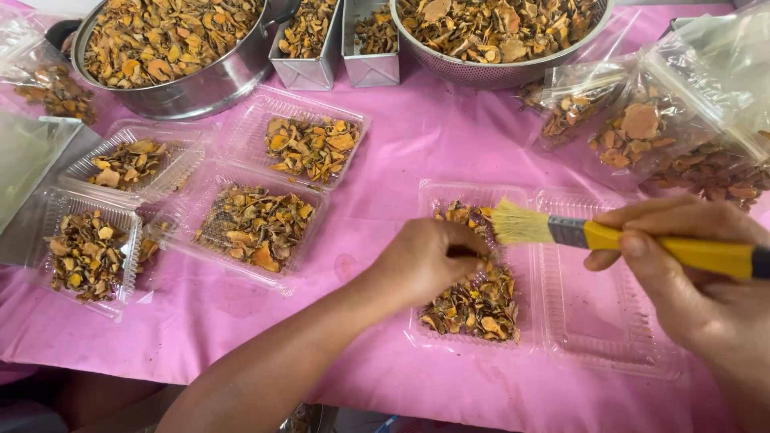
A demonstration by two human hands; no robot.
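— Brush point(634, 240): yellow handle, grey ferrule, pale bristles. How is it held?

— It is gripped by the right hand point(698, 281), fingers point(634, 244) clamped around the handle. The long axis is laid nearly level across the view, bristles pointed left, handle end pointed right and slightly down.

— Where is the bristle tip placed?

— Over the open clear clamshell tray point(593, 321), at the filled half, just beside the left hand point(425, 261).

— Left hand?

— It is set on the dried orange slices point(477, 305) in that tray, fingers curled together; whether a piece is pinched cannot be told. The hand is judged to be placed there to steady the contents near the brush.

— Surroundings?

— Four filled trays point(257, 224) are set at left on the pink-covered bench point(385, 152); a steel pot point(172, 48) and colander point(497, 36) are ranged at the back.
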